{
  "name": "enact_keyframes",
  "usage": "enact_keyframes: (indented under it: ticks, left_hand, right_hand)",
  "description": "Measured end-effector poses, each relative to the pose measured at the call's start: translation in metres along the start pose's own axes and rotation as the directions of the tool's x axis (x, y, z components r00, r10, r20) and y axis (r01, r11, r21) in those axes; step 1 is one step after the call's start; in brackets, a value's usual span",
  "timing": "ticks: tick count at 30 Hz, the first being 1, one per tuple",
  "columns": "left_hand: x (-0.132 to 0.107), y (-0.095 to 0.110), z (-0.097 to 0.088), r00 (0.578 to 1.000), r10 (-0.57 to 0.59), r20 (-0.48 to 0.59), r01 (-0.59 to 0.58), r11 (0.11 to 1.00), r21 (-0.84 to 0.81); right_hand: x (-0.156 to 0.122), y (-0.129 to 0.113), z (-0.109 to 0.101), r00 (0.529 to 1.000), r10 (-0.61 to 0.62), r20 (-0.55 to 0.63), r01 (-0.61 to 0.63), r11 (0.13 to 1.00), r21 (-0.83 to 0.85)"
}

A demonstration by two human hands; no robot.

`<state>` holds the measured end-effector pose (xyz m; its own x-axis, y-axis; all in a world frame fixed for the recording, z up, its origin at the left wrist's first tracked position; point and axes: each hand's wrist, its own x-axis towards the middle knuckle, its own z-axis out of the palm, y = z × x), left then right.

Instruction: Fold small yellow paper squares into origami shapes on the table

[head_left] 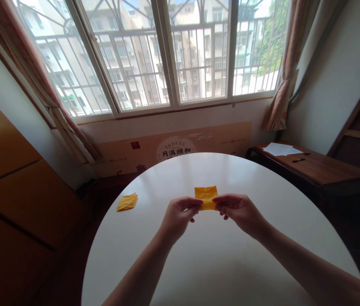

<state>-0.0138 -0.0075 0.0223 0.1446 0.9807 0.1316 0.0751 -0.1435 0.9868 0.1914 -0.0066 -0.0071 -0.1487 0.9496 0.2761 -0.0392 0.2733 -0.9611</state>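
A small folded yellow paper (205, 194) is held just above the round white table (218, 259), near its middle. My left hand (179, 215) pinches the paper's near left corner with thumb and fingers closed. My right hand (239, 211) pinches the near right corner the same way. A second folded yellow paper (127, 202) lies flat by the table's left edge, away from both hands.
A wooden side table (320, 166) at the right carries white sheets (281, 148) and a dark pen (298, 160). A printed cardboard panel (175, 146) leans under the window. Wooden cabinet fronts (14, 191) fill the left side.
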Motion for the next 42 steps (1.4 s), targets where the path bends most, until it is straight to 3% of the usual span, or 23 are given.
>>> enact_keyframes:
  ticks: [10, 15, 18, 24, 29, 42]
  left_hand:
    - [0.004, 0.001, -0.010, 0.995, -0.034, -0.089, 0.032, 0.999, -0.020]
    - [0.004, 0.002, -0.015, 0.981, 0.078, -0.179, -0.078, 0.997, 0.004]
    - [0.001, 0.002, -0.008, 0.988, 0.098, -0.117, -0.101, 0.995, -0.020]
    - [-0.005, -0.002, 0.009, 0.996, -0.047, 0.080, 0.058, 0.987, -0.148]
    - [-0.006, -0.008, 0.012, 0.995, -0.019, 0.097, 0.026, 0.997, -0.071]
    - [-0.001, 0.006, -0.007, 0.997, 0.021, 0.075, -0.018, 0.999, -0.040]
  right_hand:
    - [0.001, -0.001, -0.005, 0.995, -0.053, -0.082, 0.051, 0.998, -0.029]
    - [0.005, -0.003, -0.009, 0.988, -0.064, -0.142, 0.060, 0.998, -0.034]
    - [0.004, -0.003, -0.008, 0.988, -0.099, -0.120, 0.093, 0.994, -0.049]
    - [-0.003, 0.001, 0.003, 0.993, -0.120, -0.010, 0.119, 0.989, -0.089]
    - [-0.006, 0.004, 0.010, 0.987, -0.140, 0.078, 0.149, 0.981, -0.125]
    - [-0.006, -0.003, 0.008, 0.997, -0.077, -0.019, 0.076, 0.996, -0.035]
